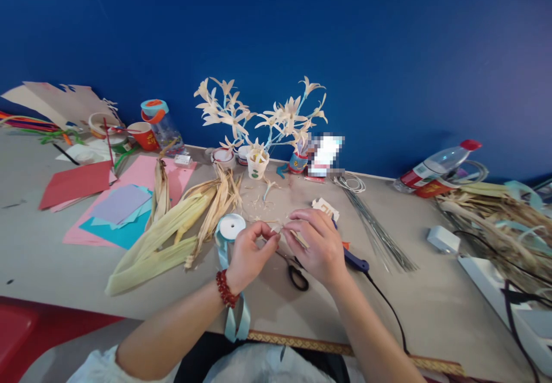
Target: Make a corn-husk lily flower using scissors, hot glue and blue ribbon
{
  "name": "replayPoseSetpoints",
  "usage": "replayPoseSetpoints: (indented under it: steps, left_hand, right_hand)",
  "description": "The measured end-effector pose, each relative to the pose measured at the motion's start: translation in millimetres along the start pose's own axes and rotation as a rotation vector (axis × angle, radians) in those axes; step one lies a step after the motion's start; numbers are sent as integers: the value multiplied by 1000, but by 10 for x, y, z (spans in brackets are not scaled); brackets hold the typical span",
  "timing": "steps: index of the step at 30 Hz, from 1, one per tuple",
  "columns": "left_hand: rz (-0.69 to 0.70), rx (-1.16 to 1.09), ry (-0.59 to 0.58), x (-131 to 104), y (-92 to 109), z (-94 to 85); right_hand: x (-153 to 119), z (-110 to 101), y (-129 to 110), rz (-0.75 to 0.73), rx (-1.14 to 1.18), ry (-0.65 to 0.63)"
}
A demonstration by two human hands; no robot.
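Over the middle of the table, my left hand (251,253) and my right hand (318,246) meet with their fingertips pinched. Between them is a small pale strip (278,229) that looks like corn husk; its exact shape is too small to tell. Close by my left hand stands a spool of light blue ribbon (232,227), its tail running down under my wrist. Scissors (298,278) with black handles lie beneath my hands, partly hidden. A dark blue glue gun (356,260) is partly covered by my right hand. Beyond my fingers lies a single small husk flower (270,187).
Husk flowers (233,119) stand in a white cup (257,167) by the wall. Corn husks (161,245) and coloured paper (121,205) lie left. Wires (374,222), a plastic bottle (440,164), a power strip (495,297) and dried husks (487,205) are right. A cord (388,302) crosses the table.
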State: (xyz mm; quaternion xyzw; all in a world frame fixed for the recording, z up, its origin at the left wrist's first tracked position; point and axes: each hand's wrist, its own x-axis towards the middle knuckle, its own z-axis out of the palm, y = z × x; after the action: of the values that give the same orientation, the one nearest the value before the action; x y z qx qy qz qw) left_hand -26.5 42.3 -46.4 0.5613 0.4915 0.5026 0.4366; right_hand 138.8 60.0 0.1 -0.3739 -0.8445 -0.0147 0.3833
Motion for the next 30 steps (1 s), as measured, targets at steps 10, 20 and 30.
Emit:
replayPoseSetpoints:
  steps: [10,20,30]
  left_hand:
    - [9,-8,-5,-14,-4,5]
    - [7,-27,-4,-18,-12,11]
    - [-4,-27,-17,-17,-2,10]
  right_hand:
    - [-46,7,25,140,116,-44]
    - [-38,-8,27,163,192,-23]
    - [-26,-15,34,182,235,-10]
